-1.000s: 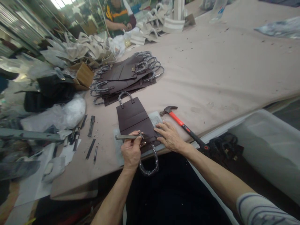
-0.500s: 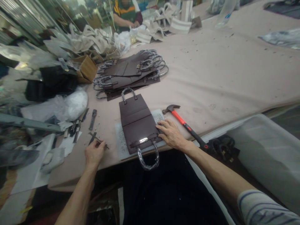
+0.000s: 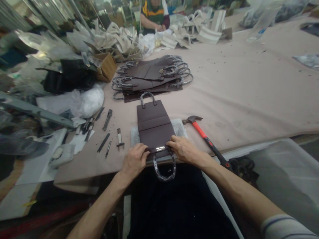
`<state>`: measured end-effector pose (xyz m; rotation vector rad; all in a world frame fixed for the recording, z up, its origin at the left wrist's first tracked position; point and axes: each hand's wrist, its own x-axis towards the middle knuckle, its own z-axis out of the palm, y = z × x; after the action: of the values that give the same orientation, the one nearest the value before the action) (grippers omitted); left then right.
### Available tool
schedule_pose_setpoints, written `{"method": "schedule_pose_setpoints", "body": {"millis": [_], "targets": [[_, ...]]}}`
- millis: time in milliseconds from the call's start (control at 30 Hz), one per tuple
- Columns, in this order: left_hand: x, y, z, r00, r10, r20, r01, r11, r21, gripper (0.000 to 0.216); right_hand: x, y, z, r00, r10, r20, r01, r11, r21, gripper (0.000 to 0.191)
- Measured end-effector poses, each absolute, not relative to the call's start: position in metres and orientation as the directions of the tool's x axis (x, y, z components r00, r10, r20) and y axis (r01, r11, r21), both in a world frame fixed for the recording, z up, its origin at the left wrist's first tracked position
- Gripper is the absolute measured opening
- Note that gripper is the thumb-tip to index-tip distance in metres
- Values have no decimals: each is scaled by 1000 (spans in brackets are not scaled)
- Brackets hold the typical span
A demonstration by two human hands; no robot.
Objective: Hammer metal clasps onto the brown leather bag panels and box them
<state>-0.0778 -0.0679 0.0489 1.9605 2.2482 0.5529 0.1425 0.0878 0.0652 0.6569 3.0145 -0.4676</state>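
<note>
A dark brown handbag panel [image 3: 155, 122] lies flat near the table's front edge, with plastic-wrapped handles at both ends. Across its near end runs a strap with a shiny metal clasp [image 3: 160, 149]. My left hand [image 3: 136, 159] pinches the panel's near left edge at the strap's end. At the opposite edge, my right hand [image 3: 183, 148] has its fingers closed on the panel beside the clasp. Left of the panel lie a two-pronged tool [image 3: 120, 139], a thin metal tool [image 3: 108, 149] and a dark flat strip [image 3: 103, 142]. A red-and-black claw hammer [image 3: 205, 137] rests to the right.
A pale board [image 3: 183, 127] lies beneath the panel. Behind is a stack of similar brown panels [image 3: 147, 71], beside a cardboard box [image 3: 107, 66] and plastic bags [image 3: 92, 99]. A translucent bin [image 3: 281, 172] stands at the right. Across the table is a person [image 3: 154, 18].
My left hand has put down the two-pronged tool and moved right to the panel's left edge. My right hand has shifted nearer the clasp. The camera view has turned slightly left.
</note>
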Motion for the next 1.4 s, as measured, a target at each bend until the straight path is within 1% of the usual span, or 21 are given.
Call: {"method": "schedule_pose_setpoints", "body": {"millis": [67, 133, 200, 267, 400, 467, 533, 667, 733, 767, 833, 967, 1100, 1167, 1300, 1333, 1400], "targets": [[-60, -65, 53, -89, 991, 98, 955, 57, 292, 12, 136, 93, 68, -915, 377, -146, 403, 878, -257, 20], [-52, -60, 56, -48, 998, 27, 977, 42, 208, 11, 131, 98, 69, -923, 339, -184, 376, 898, -228, 18], [-51, -54, 59, 7, 999, -35, 993, -3, 116, 13, 130, 103, 70, -938, 275, -210, 315, 929, -192, 17], [-52, -49, 60, 80, 994, -73, 996, -77, 50, 17, 130, 105, 70, -952, 205, -227, 242, 958, -152, 19], [-57, -48, 57, 203, 977, -65, 979, -202, 14, 19, 130, 102, 69, -970, 89, -227, 101, 994, -40, 21], [-63, -53, 52, 233, 972, -5, 972, -233, 30, 20, 131, 100, 67, -977, 44, -208, 44, 999, 3, 21], [-72, -59, 44, 262, 958, 114, 957, -273, 97, 24, 133, 102, 64, -984, 19, -178, 21, 1000, -9, 20], [-93, -69, 23, 304, 856, 419, 840, -448, 307, 33, 146, 114, 56, -995, -73, -63, -61, 983, -173, 13], [-101, -72, 13, 280, 820, 499, 781, -497, 378, 36, 154, 119, 49, -992, -123, 19, -124, 963, -239, 9], [-103, -72, 10, 265, 814, 517, 763, -505, 403, 37, 157, 120, 46, -991, -124, 58, -135, 957, -259, 9], [-107, -73, 5, 254, 813, 524, 743, -511, 433, 38, 163, 117, 40, -990, -84, 117, -113, 955, -274, 15], [-112, -73, 9, 316, 802, 507, 738, -544, 400, 35, 168, 103, 36, -986, 21, 166, -28, 958, -286, 27], [-113, -74, 15, 376, 811, 449, 735, -556, 389, 33, 171, 92, 39, -975, 98, 199, 19, 930, -366, 35], [-110, -75, 13, 347, 822, 451, 754, -531, 387, 35, 173, 87, 38, -970, 137, 200, 47, 916, -398, 40], [-96, -81, 7, 233, 845, 482, 807, -444, 389, 39, 181, 81, 32, -949, 213, 233, 112, 917, -384, 49], [-92, -82, 6, 209, 846, 490, 815, -428, 391, 40, 183, 81, 29, -942, 225, 248, 118, 917, -381, 52], [-87, -83, 5, 176, 849, 499, 826, -403, 395, 39, 186, 83, 22, -950, 201, 238, 95, 914, -393, 59]]}}
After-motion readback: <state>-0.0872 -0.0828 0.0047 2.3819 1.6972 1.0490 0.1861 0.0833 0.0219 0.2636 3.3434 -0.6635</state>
